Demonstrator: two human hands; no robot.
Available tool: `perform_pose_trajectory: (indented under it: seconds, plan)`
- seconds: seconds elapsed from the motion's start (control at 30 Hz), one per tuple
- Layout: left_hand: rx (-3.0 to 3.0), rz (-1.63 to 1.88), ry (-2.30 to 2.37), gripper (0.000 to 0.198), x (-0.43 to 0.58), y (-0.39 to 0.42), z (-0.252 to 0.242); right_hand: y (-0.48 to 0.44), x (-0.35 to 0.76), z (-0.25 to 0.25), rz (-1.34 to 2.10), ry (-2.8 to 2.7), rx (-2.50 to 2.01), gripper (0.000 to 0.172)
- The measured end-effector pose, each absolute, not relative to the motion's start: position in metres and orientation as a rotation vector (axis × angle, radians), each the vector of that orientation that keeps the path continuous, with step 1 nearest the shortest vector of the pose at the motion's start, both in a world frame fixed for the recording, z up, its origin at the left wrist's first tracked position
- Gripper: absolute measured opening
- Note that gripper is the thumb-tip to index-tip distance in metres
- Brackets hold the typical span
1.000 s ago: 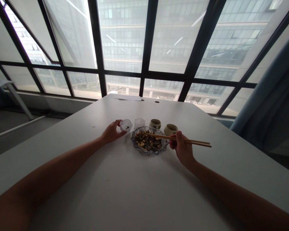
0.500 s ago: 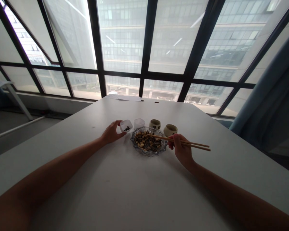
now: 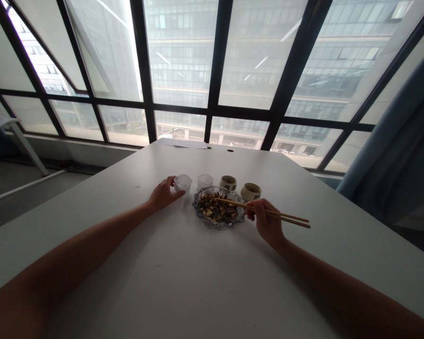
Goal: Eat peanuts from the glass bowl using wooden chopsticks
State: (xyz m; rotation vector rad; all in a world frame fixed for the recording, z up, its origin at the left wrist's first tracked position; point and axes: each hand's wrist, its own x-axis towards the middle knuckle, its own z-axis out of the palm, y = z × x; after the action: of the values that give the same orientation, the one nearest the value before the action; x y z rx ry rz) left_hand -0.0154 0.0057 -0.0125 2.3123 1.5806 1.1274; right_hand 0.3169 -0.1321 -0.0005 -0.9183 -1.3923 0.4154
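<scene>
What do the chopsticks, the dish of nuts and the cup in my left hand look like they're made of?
Chopsticks: probably bamboo or wood, pale tan, matte. Dish: likely glass, see-through with a faceted, glinting rim. Cup: apparently translucent plastic, milky white, squarish.

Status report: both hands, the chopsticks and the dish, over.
Left hand grips small white cup, upright on table. Right hand holds chopsticks, tips over glass dish of nuts and seeds. Nothing blocking.

cups crowd dish, near table bare
</scene>
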Motion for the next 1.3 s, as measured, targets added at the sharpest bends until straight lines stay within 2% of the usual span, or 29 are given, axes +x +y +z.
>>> perform_pose_trajectory:
  seconds: [0.2, 0.8, 0.97, 1.13, 1.3]
  plan:
    - [2.257, 1.1, 1.641, 0.064, -0.015, 0.004, -0.01, -0.126, 0.314, -0.001, 0.573, -1.186, -0.942, 0.051]
    - [2.276, 0.992, 1.691, 0.064, -0.015, 0.007, -0.011, -0.125, 0.314, 0.001, 0.667, -1.09, -1.007, 0.057]
    - [2.274, 1.056, 1.672, 0.076, -0.017, 0.008, -0.013, -0.119, 0.317, -0.002, 0.729, -1.018, -0.995, 0.057]
    - [2.509, 1.228, 1.577, 0.073, -0.008, 0.009, 0.005, -0.114, 0.32, -0.003, 0.761, -0.963, -0.979, 0.058]
    - [2.741, 0.971, 1.447, 0.065, 0.041, 0.014, 0.04, -0.123, 0.316, 0.001, 0.688, -1.097, -0.968, 0.055]
